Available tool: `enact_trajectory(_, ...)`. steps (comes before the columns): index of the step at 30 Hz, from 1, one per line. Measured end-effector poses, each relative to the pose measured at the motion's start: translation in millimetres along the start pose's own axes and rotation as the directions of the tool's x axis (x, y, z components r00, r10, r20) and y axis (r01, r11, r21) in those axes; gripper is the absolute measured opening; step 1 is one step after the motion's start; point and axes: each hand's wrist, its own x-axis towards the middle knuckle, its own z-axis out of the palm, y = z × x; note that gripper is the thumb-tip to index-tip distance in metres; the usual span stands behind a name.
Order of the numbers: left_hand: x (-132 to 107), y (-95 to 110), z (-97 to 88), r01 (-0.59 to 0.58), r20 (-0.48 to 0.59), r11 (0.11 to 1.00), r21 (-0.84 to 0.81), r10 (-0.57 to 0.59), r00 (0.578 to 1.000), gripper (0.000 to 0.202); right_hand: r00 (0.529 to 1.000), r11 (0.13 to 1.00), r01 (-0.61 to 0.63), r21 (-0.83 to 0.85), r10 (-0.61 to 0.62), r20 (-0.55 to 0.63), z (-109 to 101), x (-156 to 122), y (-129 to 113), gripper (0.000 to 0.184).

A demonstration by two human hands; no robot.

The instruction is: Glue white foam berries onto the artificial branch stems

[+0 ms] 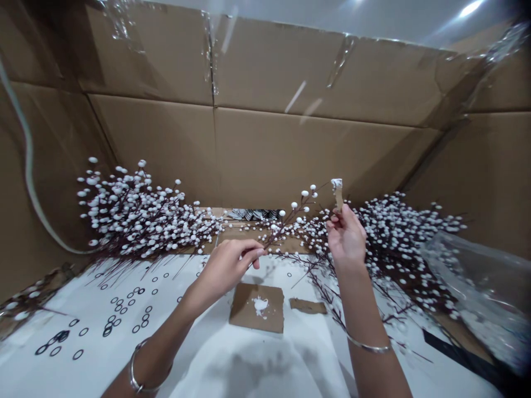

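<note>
As left hand (232, 264) holds sprig (279, 230), cardboard (339, 197) in right (348, 235)

Sprig (294, 205) in L hand (230, 262), card bit (338, 194) in R hand (348, 235). Betw. & nearer than hands, on table (207, 365): card sq. (239, 315) w/ blob (260, 305) on top, card strip (307, 305) just R. Rings (62, 336) L of L hand. L bunch (141, 215) beyond & L of L hand; R bunch (394, 232) R of R hand, plastic bag (489, 282) farther R. Card wall (311, 149) behind.
</note>
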Motion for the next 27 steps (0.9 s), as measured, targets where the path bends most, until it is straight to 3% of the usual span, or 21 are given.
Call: enact_trajectory(27,1.2,-1.1,-0.2,-0.007,-0.005,1.0,0.016,0.007,1.0,0.035,1.0,1.0,0.001,-0.024,-0.001,0.012,-2.4,1.4,0.7,0.032)
